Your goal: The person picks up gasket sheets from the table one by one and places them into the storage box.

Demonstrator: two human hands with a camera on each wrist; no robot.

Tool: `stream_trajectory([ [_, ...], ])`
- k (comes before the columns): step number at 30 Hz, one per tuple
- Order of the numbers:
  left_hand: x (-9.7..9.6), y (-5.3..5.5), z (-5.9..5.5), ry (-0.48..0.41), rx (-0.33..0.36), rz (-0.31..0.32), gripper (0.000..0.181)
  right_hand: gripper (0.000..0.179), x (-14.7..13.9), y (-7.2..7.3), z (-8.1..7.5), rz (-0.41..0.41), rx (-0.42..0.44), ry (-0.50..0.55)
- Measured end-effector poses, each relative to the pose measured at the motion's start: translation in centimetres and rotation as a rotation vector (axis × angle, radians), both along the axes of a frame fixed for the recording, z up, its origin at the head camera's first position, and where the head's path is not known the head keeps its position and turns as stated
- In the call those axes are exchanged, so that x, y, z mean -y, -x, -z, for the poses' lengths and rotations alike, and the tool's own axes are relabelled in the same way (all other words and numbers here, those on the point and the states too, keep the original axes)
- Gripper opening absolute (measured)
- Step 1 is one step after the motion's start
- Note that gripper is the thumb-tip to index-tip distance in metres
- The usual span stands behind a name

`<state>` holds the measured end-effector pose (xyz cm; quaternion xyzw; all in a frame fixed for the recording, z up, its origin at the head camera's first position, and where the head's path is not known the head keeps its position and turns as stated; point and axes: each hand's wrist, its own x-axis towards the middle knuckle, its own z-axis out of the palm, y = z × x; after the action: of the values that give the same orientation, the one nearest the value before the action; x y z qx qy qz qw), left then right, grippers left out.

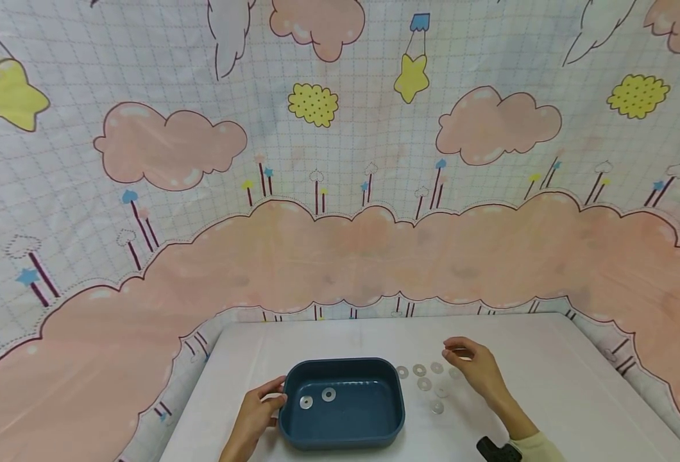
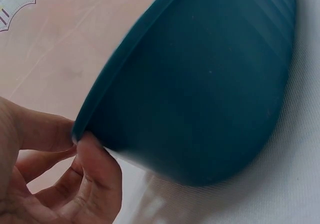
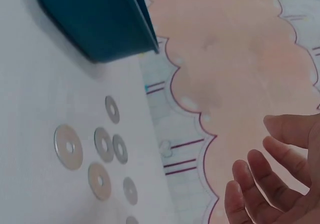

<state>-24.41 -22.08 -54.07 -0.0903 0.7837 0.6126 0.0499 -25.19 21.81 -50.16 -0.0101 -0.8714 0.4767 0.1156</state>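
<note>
My left hand [image 1: 251,414] pinches the rim at the left end of a dark blue rectangular tub [image 1: 342,444]. In the left wrist view, the thumb and a finger meet on the tub's rim [image 2: 120,59]. Two flat metal washers lie on the tub floor, towards its left side; one is this washer [image 1: 302,404]. To the right of the tub, over the table, hovers my right hand [image 1: 478,369], its fingers loosely bent with nothing between them. Several washers [image 3: 61,146] lie flat on the table between the tub and this hand.
A white cloth covers the table [image 1: 594,398]. Behind it hangs a patterned curtain [image 1: 374,256] with clouds and stars. A dark device [image 1: 497,449] is strapped at the right wrist, by a pale yellow sleeve [image 1: 539,447].
</note>
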Motion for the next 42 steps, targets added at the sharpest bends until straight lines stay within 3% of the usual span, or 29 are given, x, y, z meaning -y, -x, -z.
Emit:
stream_trajectory([
  [14,0.0,0.1,-0.1,-0.007,0.001,-0.004,0.048,0.033,-2.5,1.2,2.2,0.008,-0.026,-0.081],
  [27,0.2,1.2,-0.1,-0.015,0.006,0.002,0.049,0.036,-3.7,2.2,4.1,0.032,0.074,-0.106],
  [42,0.1,1.0,-0.2,-0.014,0.003,0.003,0.048,0.032,-4.6,2.8,5.6,0.033,0.108,-0.157],
])
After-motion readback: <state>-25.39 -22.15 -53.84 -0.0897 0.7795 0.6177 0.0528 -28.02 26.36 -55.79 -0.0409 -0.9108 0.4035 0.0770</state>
